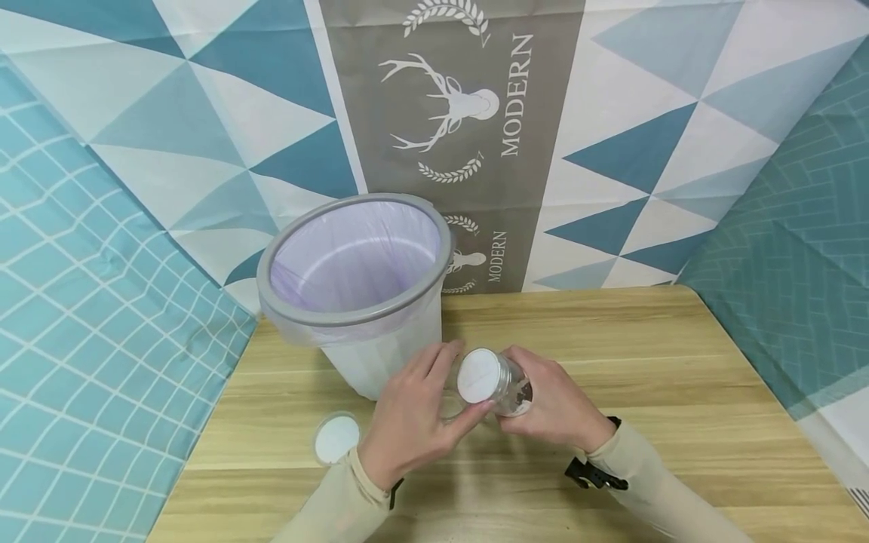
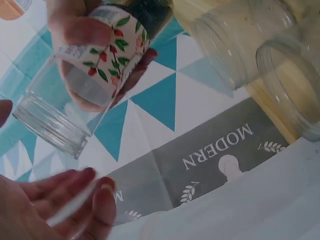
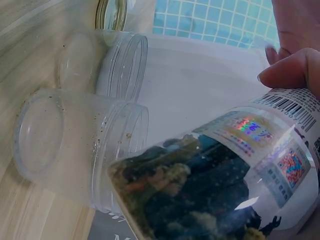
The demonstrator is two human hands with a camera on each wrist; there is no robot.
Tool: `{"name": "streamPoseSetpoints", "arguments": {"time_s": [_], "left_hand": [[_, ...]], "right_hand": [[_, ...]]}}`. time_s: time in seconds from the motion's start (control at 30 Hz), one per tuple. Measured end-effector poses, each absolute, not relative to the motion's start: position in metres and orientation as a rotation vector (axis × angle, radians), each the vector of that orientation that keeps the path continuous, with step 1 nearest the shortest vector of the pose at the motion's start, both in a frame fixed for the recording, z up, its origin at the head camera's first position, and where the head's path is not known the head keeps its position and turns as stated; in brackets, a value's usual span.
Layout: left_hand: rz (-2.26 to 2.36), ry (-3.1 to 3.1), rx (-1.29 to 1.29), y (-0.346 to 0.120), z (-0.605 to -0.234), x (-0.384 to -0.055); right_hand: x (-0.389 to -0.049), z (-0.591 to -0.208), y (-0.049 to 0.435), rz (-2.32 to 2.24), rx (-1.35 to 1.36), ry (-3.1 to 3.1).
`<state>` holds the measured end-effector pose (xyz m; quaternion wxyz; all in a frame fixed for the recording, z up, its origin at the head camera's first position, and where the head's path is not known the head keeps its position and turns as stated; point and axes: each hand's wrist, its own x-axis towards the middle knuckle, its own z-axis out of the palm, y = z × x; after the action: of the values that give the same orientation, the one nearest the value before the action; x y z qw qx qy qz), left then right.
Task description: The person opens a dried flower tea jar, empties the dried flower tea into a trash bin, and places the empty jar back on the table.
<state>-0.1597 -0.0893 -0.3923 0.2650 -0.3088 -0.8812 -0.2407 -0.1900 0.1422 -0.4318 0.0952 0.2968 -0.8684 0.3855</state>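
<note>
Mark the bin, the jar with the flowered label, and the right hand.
bin [image 1: 326, 319]: head view, front of its grey rim
jar [image 2: 109, 67]: left wrist view, on its label
right hand [image 1: 559, 400]: head view, back of the hand

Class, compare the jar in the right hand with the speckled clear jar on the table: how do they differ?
The held jar is tilted and off the table; the speckled jar stands upright on it. The held jar has dark pieces inside; the speckled jar shows only scattered specks. The held jar bears a printed label; none shows on the speckled jar. Both are see-through.
</note>
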Motion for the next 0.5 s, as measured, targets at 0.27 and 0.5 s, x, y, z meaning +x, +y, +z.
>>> {"name": "streamPoseSetpoints", "arguments": {"time_s": [0.27, 0.5], "left_hand": [[-0.674, -2.349, -0.991, -0.0860, -0.3862, -0.1688], [-0.645, -2.398, -0.956, -0.0857, -0.3854, -0.1677]], "right_hand": [[-0.1886, -0.4320, 0.1412, 1.157, 0.887, -2.585], [-0.1887, -0.4328, 0.1421, 1.154, 0.885, -2.577]]}}
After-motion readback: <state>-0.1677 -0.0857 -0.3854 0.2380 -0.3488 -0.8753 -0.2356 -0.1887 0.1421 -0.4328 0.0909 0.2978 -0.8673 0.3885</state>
